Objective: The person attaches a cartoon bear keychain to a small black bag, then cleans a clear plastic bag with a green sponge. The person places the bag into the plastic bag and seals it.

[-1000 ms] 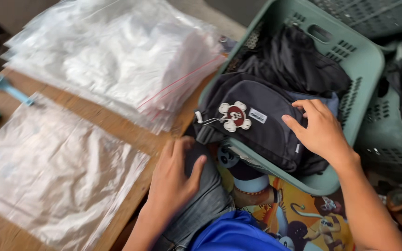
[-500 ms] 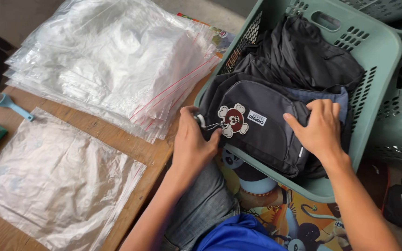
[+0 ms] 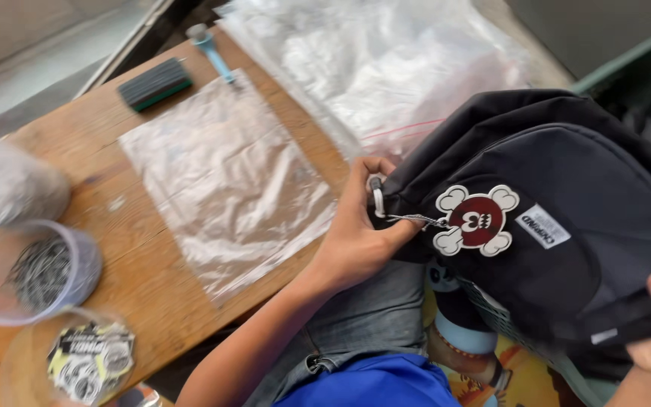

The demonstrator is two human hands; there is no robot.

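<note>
Both hands [image 3: 356, 234] grip backpack [image 3: 566, 226], seemingly tilted lengthwise.

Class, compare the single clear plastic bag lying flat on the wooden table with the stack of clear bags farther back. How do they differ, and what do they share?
The single bag is one flat sheet, while the stack of bags is a thick, crumpled pile. The single bag lies wholly on the table; the stack runs past its far edge. A red strip shows along the stack's near edge; none is plain on the single bag. Both are clear, glossy plastic.
</note>
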